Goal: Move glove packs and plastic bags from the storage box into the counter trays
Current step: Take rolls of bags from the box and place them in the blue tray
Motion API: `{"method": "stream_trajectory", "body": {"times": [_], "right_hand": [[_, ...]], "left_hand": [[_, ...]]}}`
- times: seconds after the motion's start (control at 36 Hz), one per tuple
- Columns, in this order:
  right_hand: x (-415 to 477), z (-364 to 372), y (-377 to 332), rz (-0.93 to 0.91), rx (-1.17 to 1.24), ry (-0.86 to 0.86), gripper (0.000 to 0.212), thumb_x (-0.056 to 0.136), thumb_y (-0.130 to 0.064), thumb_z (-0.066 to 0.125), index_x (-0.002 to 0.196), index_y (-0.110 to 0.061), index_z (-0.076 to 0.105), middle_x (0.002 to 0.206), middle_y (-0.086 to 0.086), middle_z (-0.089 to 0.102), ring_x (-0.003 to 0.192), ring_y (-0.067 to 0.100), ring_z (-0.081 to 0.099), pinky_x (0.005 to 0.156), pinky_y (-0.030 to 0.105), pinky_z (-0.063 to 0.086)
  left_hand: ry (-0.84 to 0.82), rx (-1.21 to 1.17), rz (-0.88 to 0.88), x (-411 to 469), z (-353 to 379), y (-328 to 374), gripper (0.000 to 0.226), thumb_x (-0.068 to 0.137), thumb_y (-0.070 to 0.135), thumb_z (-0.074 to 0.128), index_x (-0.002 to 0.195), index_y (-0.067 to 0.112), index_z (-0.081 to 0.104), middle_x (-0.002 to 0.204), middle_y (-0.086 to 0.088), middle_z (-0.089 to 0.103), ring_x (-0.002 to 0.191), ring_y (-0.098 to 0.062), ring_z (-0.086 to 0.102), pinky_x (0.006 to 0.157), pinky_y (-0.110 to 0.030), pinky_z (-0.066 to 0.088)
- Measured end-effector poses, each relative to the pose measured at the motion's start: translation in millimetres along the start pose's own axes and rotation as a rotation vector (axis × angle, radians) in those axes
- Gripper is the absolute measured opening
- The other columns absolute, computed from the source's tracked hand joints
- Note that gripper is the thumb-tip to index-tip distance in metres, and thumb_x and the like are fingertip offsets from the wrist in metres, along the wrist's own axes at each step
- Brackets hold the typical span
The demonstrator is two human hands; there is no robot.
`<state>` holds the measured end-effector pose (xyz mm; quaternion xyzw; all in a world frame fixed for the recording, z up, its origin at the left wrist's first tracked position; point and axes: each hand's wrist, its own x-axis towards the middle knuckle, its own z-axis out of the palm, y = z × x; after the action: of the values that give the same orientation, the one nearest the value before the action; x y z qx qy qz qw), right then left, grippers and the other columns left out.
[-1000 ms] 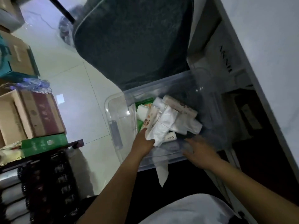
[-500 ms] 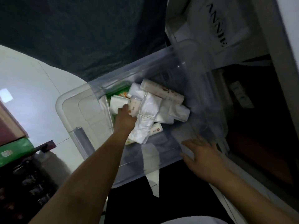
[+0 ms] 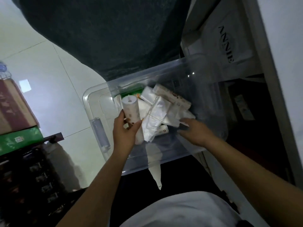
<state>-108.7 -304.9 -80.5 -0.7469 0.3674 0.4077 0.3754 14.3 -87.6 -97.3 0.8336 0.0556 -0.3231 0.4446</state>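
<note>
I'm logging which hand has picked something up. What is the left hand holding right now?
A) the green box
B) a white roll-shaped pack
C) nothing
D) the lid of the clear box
B: the left hand is closed around a white roll-shaped pack, lifted above the clear box.

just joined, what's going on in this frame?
A person is leaning over a clear plastic storage box on the floor, sorting through white packs and plastic bags inside. The left hand is closed around a white cylindrical roll-shaped pack, lifted above the pile. The right hand reaches into the box beside a folded translucent plastic bag; whether it grips anything cannot be told. A green pack lies at the back of the box. No counter trays are visible.
</note>
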Motion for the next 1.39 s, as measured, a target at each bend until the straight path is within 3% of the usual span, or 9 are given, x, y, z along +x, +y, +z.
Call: {"method": "stream_trajectory", "body": {"times": [0.14, 0.31, 0.75, 0.83, 0.92, 0.97, 1.08, 1.22, 1.39], "right_hand": [[74, -12, -9, 0.020, 0.106, 0.114, 0.053, 0.089, -0.025, 0.062, 0.140, -0.015, 0.047, 0.141, 0.012, 0.052, 0.125, 0.030, 0.052, 0.100, 0.033, 0.043], [169, -4, -9, 0.085, -0.090, 0.143, 0.051, 0.083, -0.038, 0.061, 0.131, -0.026, 0.049, 0.130, 0.007, 0.059, 0.110, 0.031, 0.060, 0.091, 0.039, 0.051], [206, 3, -9, 0.010, -0.314, 0.179, 0.051, 0.087, -0.024, 0.062, 0.135, -0.018, 0.047, 0.134, 0.016, 0.054, 0.121, 0.038, 0.053, 0.098, 0.046, 0.047], [190, 1, -14, 0.059, -0.166, 0.209, 0.051, 0.088, -0.027, 0.063, 0.136, -0.020, 0.046, 0.134, 0.013, 0.054, 0.115, 0.033, 0.056, 0.092, 0.040, 0.048], [154, 3, -19, 0.013, 0.199, 0.228, 0.023, 0.095, -0.031, 0.053, 0.112, -0.018, 0.059, 0.116, 0.010, 0.061, 0.095, 0.023, 0.057, 0.075, 0.027, 0.041], [121, 4, -17, -0.080, 0.301, 0.247, 0.015, 0.094, -0.020, 0.056, 0.107, -0.016, 0.060, 0.111, 0.009, 0.062, 0.098, 0.020, 0.058, 0.072, 0.019, 0.039], [55, 3, -7, -0.122, 0.255, 0.292, 0.047, 0.082, -0.017, 0.066, 0.126, -0.011, 0.053, 0.121, 0.012, 0.063, 0.110, 0.032, 0.060, 0.080, 0.030, 0.043], [-29, 16, -2, -0.232, 0.398, 0.355, 0.053, 0.073, -0.017, 0.075, 0.122, -0.018, 0.057, 0.113, 0.005, 0.068, 0.104, 0.025, 0.064, 0.089, 0.041, 0.052], [-144, 60, 6, -0.358, 0.566, 0.489, 0.050, 0.075, -0.009, 0.075, 0.119, -0.026, 0.058, 0.104, -0.008, 0.067, 0.093, 0.001, 0.062, 0.083, 0.028, 0.050]], "left_hand": [[0.089, -0.240, -0.146, -40, -11, 5, 0.046, 0.083, 0.007, 0.074, 0.126, 0.017, 0.060, 0.116, 0.002, 0.068, 0.102, -0.016, 0.065, 0.082, -0.026, 0.057], [0.204, -0.301, -0.277, -59, -5, -9, 0.046, 0.081, 0.014, 0.078, 0.123, 0.023, 0.063, 0.115, 0.007, 0.070, 0.106, -0.016, 0.067, 0.088, -0.039, 0.058], [0.255, -0.335, -0.352, -71, 7, -6, 0.050, 0.071, 0.030, 0.081, 0.118, 0.035, 0.064, 0.111, 0.014, 0.070, 0.105, -0.015, 0.068, 0.093, -0.050, 0.055], [0.241, -0.312, -0.327, -73, 1, 3, 0.049, 0.071, 0.030, 0.080, 0.117, 0.036, 0.064, 0.109, 0.016, 0.070, 0.102, -0.017, 0.068, 0.092, -0.052, 0.055], [0.231, -0.308, -0.300, -75, -6, 15, 0.055, 0.070, 0.027, 0.082, 0.119, 0.041, 0.061, 0.111, 0.013, 0.069, 0.102, -0.019, 0.068, 0.090, -0.052, 0.056], [0.213, -0.305, -0.259, -80, -15, 23, 0.062, 0.071, 0.025, 0.082, 0.125, 0.042, 0.056, 0.117, 0.006, 0.067, 0.105, -0.019, 0.067, 0.090, -0.052, 0.056], [0.186, -0.307, -0.152, -94, -34, 38, 0.063, 0.076, 0.018, 0.083, 0.130, 0.034, 0.053, 0.119, 0.005, 0.067, 0.104, -0.020, 0.066, 0.091, -0.050, 0.056], [0.118, -0.311, -0.035, -116, -63, 51, 0.062, 0.075, 0.017, 0.083, 0.127, 0.034, 0.054, 0.119, 0.012, 0.066, 0.106, -0.015, 0.065, 0.094, -0.045, 0.055], [-0.044, -0.275, 0.071, -148, -97, 40, 0.062, 0.075, 0.022, 0.084, 0.128, 0.035, 0.054, 0.119, 0.006, 0.066, 0.106, -0.018, 0.067, 0.091, -0.049, 0.056]]}}
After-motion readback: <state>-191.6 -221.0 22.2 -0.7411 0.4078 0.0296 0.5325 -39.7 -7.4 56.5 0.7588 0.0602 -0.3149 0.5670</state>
